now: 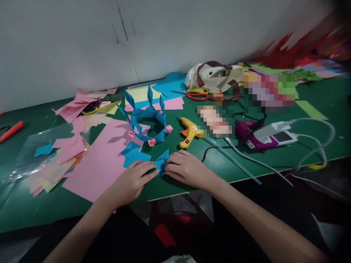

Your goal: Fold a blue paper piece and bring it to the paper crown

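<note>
Between my two hands, near the table's front edge, is a small folded piece of blue paper (161,163). My left hand (137,179) has its fingers closed on the paper's left side. On the right side, my right hand (185,167) grips it with bent fingers; the fingertips are partly hidden. Just beyond stands a blue paper crown (149,128) with tall folded points and small pink paper flowers (151,142) around its base. Loose blue paper squares (134,153) lie beside my left hand. A yellow glue gun (189,133) rests beyond my right hand.
Pink sheets (101,160) and a clear plastic bag (24,157) with paper scraps lie left. Red-and-yellow-handled scissors (197,93) and a cream bag (211,76) sit at the back. A purple power strip (255,138), cables and a clear glue stick (238,164) are right.
</note>
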### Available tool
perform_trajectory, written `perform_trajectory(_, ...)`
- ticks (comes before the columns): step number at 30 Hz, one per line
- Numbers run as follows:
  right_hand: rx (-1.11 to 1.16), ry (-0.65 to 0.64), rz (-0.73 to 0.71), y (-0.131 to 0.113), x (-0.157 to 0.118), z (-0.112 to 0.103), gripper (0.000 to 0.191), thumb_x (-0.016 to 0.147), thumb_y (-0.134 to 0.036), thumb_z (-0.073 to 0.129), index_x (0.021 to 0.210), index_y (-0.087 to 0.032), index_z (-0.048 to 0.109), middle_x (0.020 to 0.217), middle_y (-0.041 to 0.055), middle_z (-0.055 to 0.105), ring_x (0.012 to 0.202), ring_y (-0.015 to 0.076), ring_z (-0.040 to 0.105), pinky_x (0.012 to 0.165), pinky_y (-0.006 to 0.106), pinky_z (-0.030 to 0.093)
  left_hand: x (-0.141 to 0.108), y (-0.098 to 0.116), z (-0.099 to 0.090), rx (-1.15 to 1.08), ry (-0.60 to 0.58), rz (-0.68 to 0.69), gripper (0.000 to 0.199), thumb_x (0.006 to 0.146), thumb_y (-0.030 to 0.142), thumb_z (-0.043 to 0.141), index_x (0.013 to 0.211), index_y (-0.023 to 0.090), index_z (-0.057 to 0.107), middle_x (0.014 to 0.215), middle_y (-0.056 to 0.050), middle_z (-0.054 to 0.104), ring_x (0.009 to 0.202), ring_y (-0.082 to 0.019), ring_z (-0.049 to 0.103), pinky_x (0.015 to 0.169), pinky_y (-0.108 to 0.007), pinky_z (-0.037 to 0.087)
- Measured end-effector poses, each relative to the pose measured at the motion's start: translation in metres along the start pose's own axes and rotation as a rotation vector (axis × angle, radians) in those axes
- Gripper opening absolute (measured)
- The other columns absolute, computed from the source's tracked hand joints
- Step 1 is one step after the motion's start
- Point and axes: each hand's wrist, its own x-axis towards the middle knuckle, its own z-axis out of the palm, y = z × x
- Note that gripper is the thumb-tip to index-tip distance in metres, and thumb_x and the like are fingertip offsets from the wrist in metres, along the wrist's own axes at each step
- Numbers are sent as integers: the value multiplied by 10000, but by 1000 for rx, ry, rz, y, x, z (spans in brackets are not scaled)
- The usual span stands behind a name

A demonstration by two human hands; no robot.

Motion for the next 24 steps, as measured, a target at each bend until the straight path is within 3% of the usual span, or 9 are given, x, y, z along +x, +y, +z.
perform_trajectory(3, 202, -11, 127, -1, 0, 0, 161, 900, -230, 467, 841, -169, 604, 877, 58, 596, 831, 151, 525, 735, 278, 396, -1, -1, -2, -2, -25, 44, 480, 802, -13, 342, 1223, 137, 517, 1229, -140, 576, 1156, -234, 509, 940, -431, 452)
perform_trajectory(8, 363, -6, 211, -3, 3, -3, 83, 852, -167, 513, 832, -177, 592, 801, 39, 597, 787, 151, 525, 727, 281, 423, 0, 3, -4, 6, -53, 40, 453, 821, 8, 344, 1218, 131, 523, 1234, -142, 580, 1161, -240, 515, 944, -442, 447)
perform_trajectory(14, 358, 2, 287, -7, 4, 1, 58, 803, -136, 551, 779, -177, 584, 746, 19, 597, 740, 141, 527, 715, 278, 419, 4, 6, -6, -28, -40, 22, 415, 849, 30, 334, 1191, 139, 543, 1199, -123, 611, 1163, -234, 519, 967, -472, 425)
perform_trajectory(19, 324, 38, 372, -10, 5, 8, 105, 739, -66, 580, 713, -166, 561, 700, 8, 565, 687, 130, 516, 657, 252, 414, 6, 9, -5, -60, 5, -3, 408, 848, 27, 331, 1172, 138, 554, 1190, -117, 617, 1128, -203, 550, 957, -413, 460)
perform_trajectory(24, 266, 25, 378, -10, 4, 10, 81, 807, -113, 567, 744, -164, 571, 730, 29, 581, 717, 151, 535, 663, 275, 440, 5, 15, -1, 3, 11, -11, 420, 839, 41, 354, 1201, 137, 544, 1192, -120, 613, 1156, -227, 533, 951, -404, 478)
